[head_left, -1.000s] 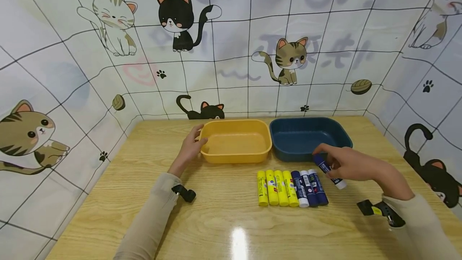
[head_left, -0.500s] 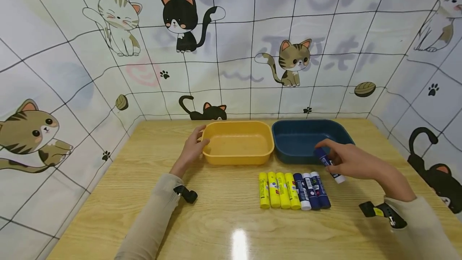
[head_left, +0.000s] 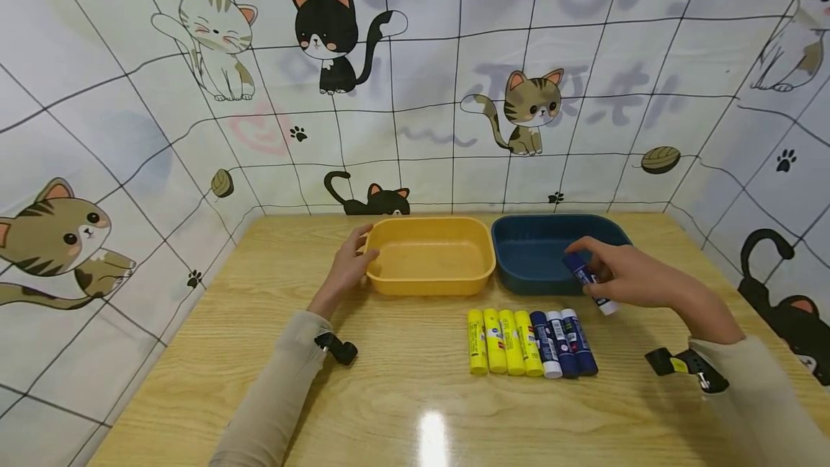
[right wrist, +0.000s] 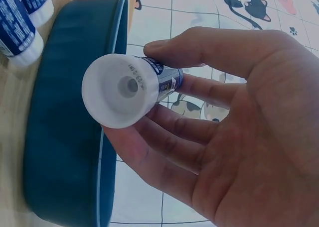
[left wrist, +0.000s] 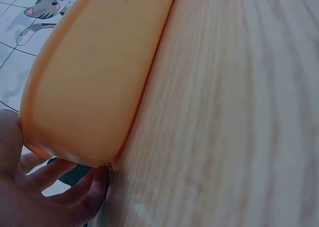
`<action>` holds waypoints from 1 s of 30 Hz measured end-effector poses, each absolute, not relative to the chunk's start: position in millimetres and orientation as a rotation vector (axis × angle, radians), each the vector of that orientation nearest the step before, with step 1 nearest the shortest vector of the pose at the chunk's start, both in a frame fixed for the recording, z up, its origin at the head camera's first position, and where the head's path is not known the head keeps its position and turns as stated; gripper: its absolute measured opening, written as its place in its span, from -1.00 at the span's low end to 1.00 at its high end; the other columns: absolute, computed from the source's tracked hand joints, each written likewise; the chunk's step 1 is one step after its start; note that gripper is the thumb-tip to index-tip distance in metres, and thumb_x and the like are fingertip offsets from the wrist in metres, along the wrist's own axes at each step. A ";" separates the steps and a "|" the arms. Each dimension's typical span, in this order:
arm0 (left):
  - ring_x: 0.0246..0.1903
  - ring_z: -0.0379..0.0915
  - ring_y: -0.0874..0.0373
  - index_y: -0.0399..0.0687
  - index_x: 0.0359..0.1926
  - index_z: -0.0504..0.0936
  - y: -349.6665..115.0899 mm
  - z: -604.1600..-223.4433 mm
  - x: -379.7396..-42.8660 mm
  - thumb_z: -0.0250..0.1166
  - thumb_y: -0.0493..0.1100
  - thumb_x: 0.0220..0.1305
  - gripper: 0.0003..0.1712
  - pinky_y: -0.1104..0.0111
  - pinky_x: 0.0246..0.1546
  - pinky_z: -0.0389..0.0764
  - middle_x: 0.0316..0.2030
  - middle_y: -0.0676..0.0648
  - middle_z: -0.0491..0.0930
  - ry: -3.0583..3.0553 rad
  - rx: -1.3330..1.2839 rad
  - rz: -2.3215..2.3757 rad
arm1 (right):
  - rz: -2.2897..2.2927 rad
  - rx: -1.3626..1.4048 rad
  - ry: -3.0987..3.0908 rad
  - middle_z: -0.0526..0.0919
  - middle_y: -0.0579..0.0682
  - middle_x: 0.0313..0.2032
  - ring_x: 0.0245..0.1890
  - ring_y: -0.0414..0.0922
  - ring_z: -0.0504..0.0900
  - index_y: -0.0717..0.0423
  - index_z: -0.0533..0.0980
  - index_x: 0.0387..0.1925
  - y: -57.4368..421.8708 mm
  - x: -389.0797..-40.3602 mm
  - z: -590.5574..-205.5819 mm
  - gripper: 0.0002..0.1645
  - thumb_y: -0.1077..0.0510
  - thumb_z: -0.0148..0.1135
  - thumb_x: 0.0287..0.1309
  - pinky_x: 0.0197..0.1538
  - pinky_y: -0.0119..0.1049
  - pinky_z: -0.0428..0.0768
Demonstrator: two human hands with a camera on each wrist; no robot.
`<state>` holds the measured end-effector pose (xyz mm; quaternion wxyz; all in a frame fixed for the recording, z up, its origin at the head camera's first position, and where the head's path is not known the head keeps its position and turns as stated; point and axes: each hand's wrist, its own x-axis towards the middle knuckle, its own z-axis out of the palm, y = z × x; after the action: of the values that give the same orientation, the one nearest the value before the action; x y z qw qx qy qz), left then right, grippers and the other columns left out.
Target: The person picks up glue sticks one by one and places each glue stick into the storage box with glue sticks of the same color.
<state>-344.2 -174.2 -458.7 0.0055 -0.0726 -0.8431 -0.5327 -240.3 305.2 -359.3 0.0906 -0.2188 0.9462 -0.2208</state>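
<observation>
My right hand (head_left: 638,276) pinches a blue glue stick (head_left: 586,276) between thumb and fingers at the front right of the dark blue bin (head_left: 538,283). The stick slants, its white end pointing down toward me; the right wrist view shows that white end (right wrist: 112,92) close up, near the bin's rim. My left hand (head_left: 346,265) holds the left end of the yellow bin (head_left: 428,285), thumb at the rim and fingers along the outer wall. In front of the bins lies a row of several yellow glue sticks (head_left: 496,341) and three blue ones (head_left: 560,344).
Both bins stand side by side at the back of the wooden table (head_left: 389,395), before a cat-printed cloth wall (head_left: 428,92). Similar cloth rises at left and right. The glue stick row lies just below where the bins meet.
My right hand has lifted the blue glue stick slightly and brought it nearer the dark blue bin. The left hand stays at the yellow bin, and the view has shifted a little.
</observation>
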 end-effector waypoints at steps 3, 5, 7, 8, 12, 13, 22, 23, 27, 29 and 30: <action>0.40 0.36 -0.27 0.02 0.59 0.20 -173.9 -458.4 -344.3 0.15 -0.18 0.52 -0.31 -0.11 0.37 0.48 0.48 -0.31 0.33 -2.648 -0.223 -1.676 | -0.632 -0.639 2.819 0.67 0.09 -0.14 -0.24 -0.14 0.70 0.14 0.30 0.38 306.6 -245.2 -354.8 -0.26 0.17 0.38 0.24 -0.32 -0.34 0.65; 0.37 0.40 -0.30 0.02 0.59 0.20 -173.8 -458.3 -343.9 0.15 -0.18 0.52 -0.31 -0.11 0.33 0.51 0.47 -0.32 0.34 -2.651 -0.221 -1.680 | -0.612 -0.640 2.828 0.68 0.11 -0.13 -0.22 -0.10 0.72 0.13 0.30 0.38 308.0 -248.9 -351.3 -0.26 0.17 0.38 0.24 -0.31 -0.31 0.66; 0.37 0.39 -0.29 0.03 0.59 0.19 -173.8 -458.3 -343.6 0.14 -0.17 0.52 -0.30 -0.11 0.34 0.51 0.47 -0.31 0.33 -2.654 -0.218 -1.676 | -0.605 -0.640 2.834 0.68 0.13 -0.11 -0.19 -0.05 0.73 0.14 0.30 0.37 309.0 -252.3 -347.2 -0.27 0.17 0.38 0.23 -0.28 -0.25 0.69; 0.37 0.39 -0.29 0.04 0.59 0.19 -173.7 -458.2 -343.2 0.15 -0.17 0.52 -0.30 -0.10 0.34 0.51 0.47 -0.31 0.34 -2.652 -0.217 -1.676 | -0.604 -0.650 2.835 0.67 0.14 -0.12 -0.19 -0.03 0.74 0.16 0.30 0.37 310.1 -254.1 -345.3 -0.26 0.18 0.39 0.22 -0.27 -0.21 0.69; 0.38 0.38 -0.27 0.09 0.59 0.20 -173.2 -458.0 -341.7 0.15 -0.17 0.52 -0.31 -0.09 0.34 0.51 0.48 -0.28 0.33 -2.645 -0.209 -1.682 | -0.588 -0.663 2.852 0.65 0.13 -0.13 -0.19 -0.02 0.75 0.19 0.31 0.36 313.1 -261.6 -339.4 -0.25 0.18 0.42 0.21 -0.25 -0.15 0.69; 0.37 0.39 -0.27 0.10 0.59 0.20 -173.0 -457.8 -341.4 0.15 -0.17 0.52 -0.31 -0.09 0.33 0.52 0.48 -0.28 0.33 -2.643 -0.209 -1.685 | -0.584 -0.672 2.855 0.65 0.14 -0.14 -0.19 -0.02 0.75 0.20 0.30 0.36 314.1 -263.8 -338.2 -0.24 0.18 0.42 0.21 -0.26 -0.14 0.69; 0.39 0.38 -0.24 0.01 0.59 0.19 -171.7 -457.0 -340.5 0.14 -0.19 0.52 -0.31 -0.10 0.37 0.47 0.47 -0.28 0.35 -2.644 -0.215 -1.675 | -0.566 -0.581 2.823 0.66 0.17 -0.18 -0.39 -0.12 0.62 0.21 0.24 0.37 324.2 -291.0 -330.4 -0.27 0.18 0.34 0.27 -0.35 -0.20 0.62; 0.38 0.39 -0.25 0.02 0.59 0.19 -171.6 -456.7 -340.4 0.14 -0.18 0.52 -0.31 -0.10 0.37 0.48 0.47 -0.28 0.35 -2.645 -0.209 -1.677 | -0.567 -0.563 2.816 0.66 0.16 -0.20 -0.42 -0.12 0.61 0.21 0.23 0.37 325.4 -294.4 -329.5 -0.27 0.19 0.33 0.27 -0.36 -0.20 0.62; 0.38 0.39 -0.27 0.05 0.59 0.20 -171.5 -455.9 -339.7 0.14 -0.18 0.52 -0.31 -0.10 0.35 0.49 0.47 -0.29 0.34 -2.647 -0.198 -1.678 | -0.571 -0.520 2.793 0.68 0.21 -0.22 -0.44 -0.10 0.67 0.27 0.19 0.37 331.8 -307.2 -327.1 -0.25 0.21 0.33 0.27 -0.34 -0.13 0.71; 0.38 0.38 -0.28 0.06 0.59 0.20 -171.5 -455.6 -339.3 0.14 -0.18 0.52 -0.31 -0.11 0.35 0.49 0.48 -0.30 0.33 -2.649 -0.197 -1.675 | -0.571 -0.508 2.784 0.70 0.24 -0.22 -0.44 -0.07 0.70 0.29 0.17 0.36 334.8 -313.3 -326.7 -0.25 0.22 0.33 0.27 -0.32 -0.09 0.73; 0.38 0.38 -0.28 0.06 0.59 0.20 -171.4 -455.5 -339.2 0.14 -0.18 0.52 -0.31 -0.11 0.35 0.49 0.48 -0.30 0.33 -2.648 -0.197 -1.676 | -0.576 -0.500 2.775 0.70 0.28 -0.21 -0.43 -0.06 0.71 0.30 0.16 0.36 336.2 -316.1 -326.7 -0.24 0.23 0.32 0.27 -0.31 -0.06 0.74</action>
<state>-339.2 -171.4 -455.5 0.0007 -0.0629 -0.8434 -0.5336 -316.1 336.2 -326.7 0.1315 -0.1724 0.9559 -0.1983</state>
